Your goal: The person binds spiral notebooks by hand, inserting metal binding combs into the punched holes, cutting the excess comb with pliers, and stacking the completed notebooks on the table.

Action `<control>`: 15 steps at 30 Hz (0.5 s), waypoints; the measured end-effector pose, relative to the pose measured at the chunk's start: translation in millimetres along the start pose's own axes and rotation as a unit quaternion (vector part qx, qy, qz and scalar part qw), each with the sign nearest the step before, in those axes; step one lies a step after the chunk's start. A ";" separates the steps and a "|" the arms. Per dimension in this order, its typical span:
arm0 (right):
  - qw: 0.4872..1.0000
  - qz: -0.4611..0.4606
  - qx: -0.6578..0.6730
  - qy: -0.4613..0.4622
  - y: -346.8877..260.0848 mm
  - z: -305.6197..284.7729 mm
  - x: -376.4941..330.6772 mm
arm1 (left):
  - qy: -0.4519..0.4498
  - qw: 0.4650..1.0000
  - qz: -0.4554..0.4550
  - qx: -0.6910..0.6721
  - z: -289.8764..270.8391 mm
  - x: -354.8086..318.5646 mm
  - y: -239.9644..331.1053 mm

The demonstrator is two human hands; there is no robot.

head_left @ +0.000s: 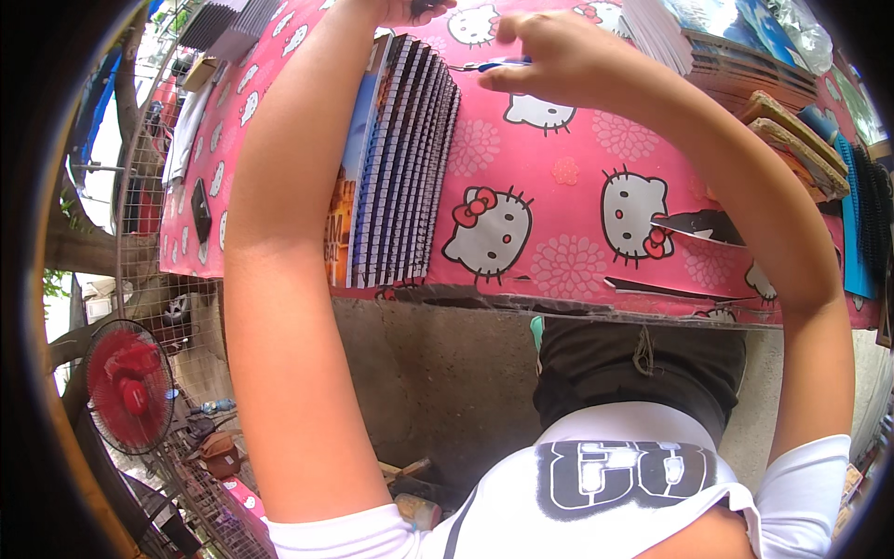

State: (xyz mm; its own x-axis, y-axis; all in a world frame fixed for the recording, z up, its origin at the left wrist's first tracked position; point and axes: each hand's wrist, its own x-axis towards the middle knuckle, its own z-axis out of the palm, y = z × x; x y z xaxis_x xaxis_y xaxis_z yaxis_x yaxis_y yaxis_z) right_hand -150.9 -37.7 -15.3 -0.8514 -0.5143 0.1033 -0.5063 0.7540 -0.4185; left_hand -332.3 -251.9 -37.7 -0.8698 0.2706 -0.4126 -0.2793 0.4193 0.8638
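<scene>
Right hand (549, 56) curled shut on a thin blue-handled tool (484, 65), tip just beyond the spiral notebooks (400, 168) fanned at far left on the pink cartoon-cat tablecloth (568, 196). Left hand (410, 9) mostly cropped; grip impossible to tell.

Pink cat-patterned tablecloth (559, 177), red fan (130, 387)
</scene>
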 end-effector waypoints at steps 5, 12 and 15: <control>0.985 -0.071 -0.058 0.143 4.3 10.3 2.1 | 0.000 1.000 -0.009 0.004 -4.0 0.8 -3.1; 0.997 -0.037 -0.043 0.047 2.3 -3.2 9.0 | -0.010 0.999 -0.015 0.027 2.0 -0.5 1.4; 0.991 -0.044 -0.077 0.096 -3.6 -3.5 3.2 | -0.026 0.999 0.010 0.030 -8.1 0.1 -7.9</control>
State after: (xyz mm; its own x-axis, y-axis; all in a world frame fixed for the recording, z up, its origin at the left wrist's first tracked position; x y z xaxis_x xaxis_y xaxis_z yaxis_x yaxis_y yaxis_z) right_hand -152.2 -40.6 -10.3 -0.8059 -0.5049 0.3094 -0.5823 0.7703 -0.2597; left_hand -333.4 -262.2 -42.3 -0.8524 0.3237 -0.4106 -0.2354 0.4637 0.8542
